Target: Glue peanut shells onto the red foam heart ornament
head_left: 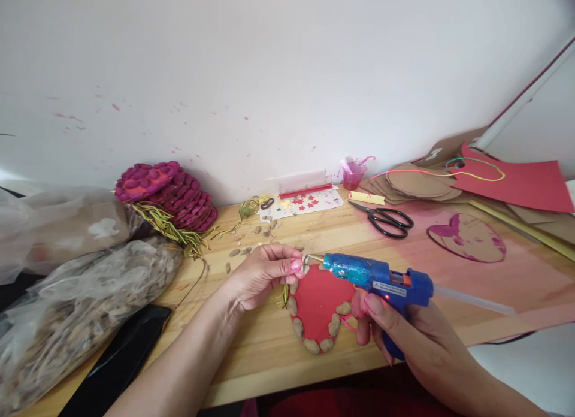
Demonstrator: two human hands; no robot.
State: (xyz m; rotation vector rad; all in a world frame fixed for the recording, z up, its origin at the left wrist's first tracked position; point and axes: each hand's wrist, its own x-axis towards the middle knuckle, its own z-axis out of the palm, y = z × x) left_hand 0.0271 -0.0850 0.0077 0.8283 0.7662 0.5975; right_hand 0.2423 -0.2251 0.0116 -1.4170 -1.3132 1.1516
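Note:
My right hand point(417, 333) is wrapped round the handle of a blue hot glue gun point(375, 278), with a clear glue stick point(476, 300) out of its back end. Its metal nozzle points left. At the nozzle tip, my left hand point(263, 276) pinches a small brown pebble-like piece point(305, 267) between thumb and fingers. Below both hands lies a red heart-shaped card point(320, 306) on the wooden table. Brown pebble-like pieces point(311, 346) line its edge along the left side, bottom and lower right. My right hand and the gun hide part of its right side.
Black-handled scissors point(389, 221), a star-covered white card point(309, 202) and a pink-stained cup point(353, 172) stand toward the wall. Stacked magenta pieces point(168, 195) and a plastic bag point(103, 309) of brown pieces are left. A cardboard heart point(467, 237) and red sheet point(516, 180) lie right.

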